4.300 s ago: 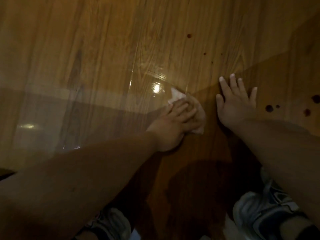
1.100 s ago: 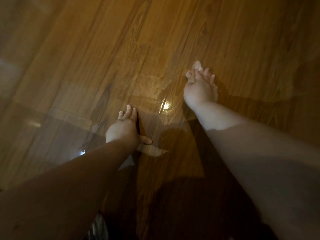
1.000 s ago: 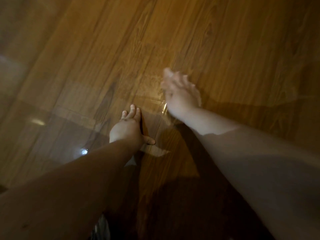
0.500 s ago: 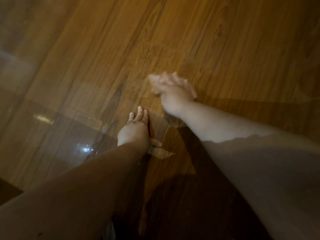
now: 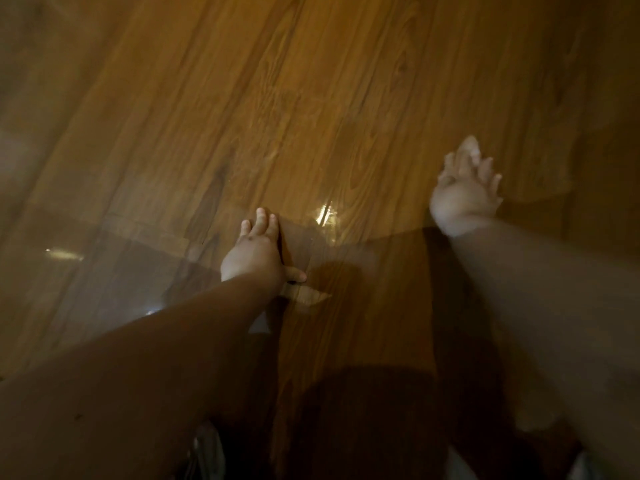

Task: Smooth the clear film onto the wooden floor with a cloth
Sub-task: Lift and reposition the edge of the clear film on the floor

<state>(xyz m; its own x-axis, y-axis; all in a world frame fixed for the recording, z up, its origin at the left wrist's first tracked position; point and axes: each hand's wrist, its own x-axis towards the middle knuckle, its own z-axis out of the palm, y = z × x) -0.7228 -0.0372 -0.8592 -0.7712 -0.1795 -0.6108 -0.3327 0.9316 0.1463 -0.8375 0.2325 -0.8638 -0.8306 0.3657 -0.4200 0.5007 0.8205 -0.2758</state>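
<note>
The clear film (image 5: 104, 268) lies glossy over the wooden floor (image 5: 311, 81), with a bright glare spot beside my left hand. My left hand (image 5: 254, 252) rests flat on the film, fingers straight and thumb out to the right. My right hand (image 5: 462, 192) is blurred, farther right and a little higher, and its fingers hold a small pale cloth (image 5: 469, 147) against the floor. Only a bit of the cloth shows past the fingertips.
A pale triangular patch (image 5: 308, 296) shows on the film just below my left thumb. My shoe (image 5: 207, 452) peeks out at the bottom edge under my left forearm. Dark shadow from my body covers the lower middle of the floor.
My right hand has swept with the cloth from just above my left hand out to the right. My left hand has stayed pressed flat in the same spot.
</note>
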